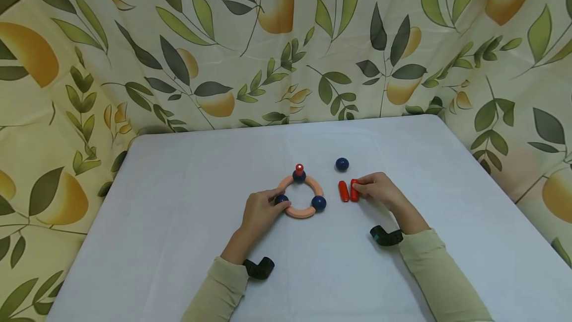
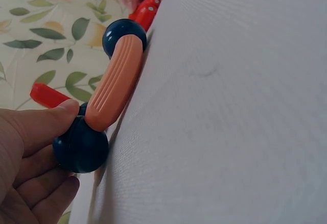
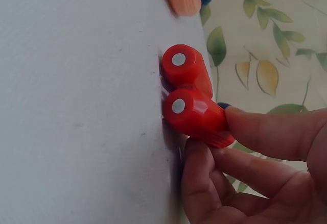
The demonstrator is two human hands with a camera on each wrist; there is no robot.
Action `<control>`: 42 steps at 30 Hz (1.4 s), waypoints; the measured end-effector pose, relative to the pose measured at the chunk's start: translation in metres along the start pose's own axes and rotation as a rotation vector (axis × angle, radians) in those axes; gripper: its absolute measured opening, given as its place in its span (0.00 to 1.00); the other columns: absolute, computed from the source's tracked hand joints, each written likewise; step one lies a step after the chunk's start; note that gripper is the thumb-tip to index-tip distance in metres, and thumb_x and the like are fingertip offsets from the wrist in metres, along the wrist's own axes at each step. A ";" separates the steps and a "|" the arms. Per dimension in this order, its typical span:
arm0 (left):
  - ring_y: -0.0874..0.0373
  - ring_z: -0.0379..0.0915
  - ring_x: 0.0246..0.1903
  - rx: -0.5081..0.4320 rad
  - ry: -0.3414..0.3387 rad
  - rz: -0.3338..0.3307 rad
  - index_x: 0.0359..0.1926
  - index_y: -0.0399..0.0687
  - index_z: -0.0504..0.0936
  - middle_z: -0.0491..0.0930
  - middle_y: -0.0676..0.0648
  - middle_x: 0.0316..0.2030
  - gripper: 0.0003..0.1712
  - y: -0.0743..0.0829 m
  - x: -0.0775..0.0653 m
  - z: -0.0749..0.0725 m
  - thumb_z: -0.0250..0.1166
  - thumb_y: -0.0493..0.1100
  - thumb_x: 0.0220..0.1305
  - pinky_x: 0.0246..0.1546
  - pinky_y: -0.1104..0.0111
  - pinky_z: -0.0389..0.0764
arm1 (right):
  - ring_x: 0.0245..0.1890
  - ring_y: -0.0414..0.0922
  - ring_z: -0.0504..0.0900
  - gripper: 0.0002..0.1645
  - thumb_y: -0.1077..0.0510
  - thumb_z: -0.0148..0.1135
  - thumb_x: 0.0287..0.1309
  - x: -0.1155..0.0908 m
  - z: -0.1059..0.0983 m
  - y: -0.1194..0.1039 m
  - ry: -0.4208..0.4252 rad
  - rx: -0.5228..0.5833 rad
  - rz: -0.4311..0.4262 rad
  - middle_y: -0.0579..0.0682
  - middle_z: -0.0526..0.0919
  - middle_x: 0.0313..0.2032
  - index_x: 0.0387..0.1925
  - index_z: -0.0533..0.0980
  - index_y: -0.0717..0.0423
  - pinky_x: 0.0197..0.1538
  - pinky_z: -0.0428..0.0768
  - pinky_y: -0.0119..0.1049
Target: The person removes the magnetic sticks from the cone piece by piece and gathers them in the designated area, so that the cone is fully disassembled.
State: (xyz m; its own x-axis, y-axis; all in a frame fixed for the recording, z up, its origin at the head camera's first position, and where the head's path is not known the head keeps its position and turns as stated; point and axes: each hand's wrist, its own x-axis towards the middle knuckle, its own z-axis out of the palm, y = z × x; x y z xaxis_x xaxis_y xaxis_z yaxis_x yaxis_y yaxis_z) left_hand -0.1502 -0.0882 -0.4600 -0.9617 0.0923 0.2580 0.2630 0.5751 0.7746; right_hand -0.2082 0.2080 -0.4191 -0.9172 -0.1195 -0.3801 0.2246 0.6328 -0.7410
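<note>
A ring of curved orange rods point(image 1: 300, 213) joined by dark blue balls point(image 1: 319, 203) lies on the table. A red magnetic rod point(image 1: 299, 168) stands up from its far ball. My left hand point(image 1: 263, 210) pinches the ring's left ball point(image 2: 82, 145) between thumb and fingers. To the right of the ring, my right hand point(image 1: 380, 190) pinches a red rod point(image 3: 196, 117) between thumb and fingertips. A second red rod point(image 1: 343, 191) lies right beside it; both show a round silver magnet on the end in the right wrist view.
A loose dark blue ball point(image 1: 342, 164) lies beyond the two red rods. The white-covered table point(image 1: 178, 188) ends at a leaf-and-fruit patterned cloth point(image 1: 268, 63) at the back. Black wrist cameras point(image 1: 259, 268) are strapped to both wrists.
</note>
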 end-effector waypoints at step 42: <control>0.55 0.76 0.43 0.038 -0.036 -0.138 0.49 0.44 0.82 0.82 0.49 0.42 0.24 0.010 0.023 -0.009 0.68 0.53 0.54 0.41 0.62 0.75 | 0.39 0.50 0.76 0.26 0.50 0.59 0.59 0.008 0.000 0.004 0.159 0.030 -0.027 0.60 0.79 0.42 0.51 0.74 0.67 0.42 0.76 0.36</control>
State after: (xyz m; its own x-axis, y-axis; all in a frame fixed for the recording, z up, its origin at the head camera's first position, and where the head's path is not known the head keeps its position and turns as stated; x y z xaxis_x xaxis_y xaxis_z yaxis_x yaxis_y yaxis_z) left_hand -0.1688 -0.0879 -0.4409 -0.9909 0.0389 0.1287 0.1253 0.6144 0.7790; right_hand -0.2144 0.2094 -0.4248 -0.9630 -0.0127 -0.2690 0.2062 0.6078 -0.7668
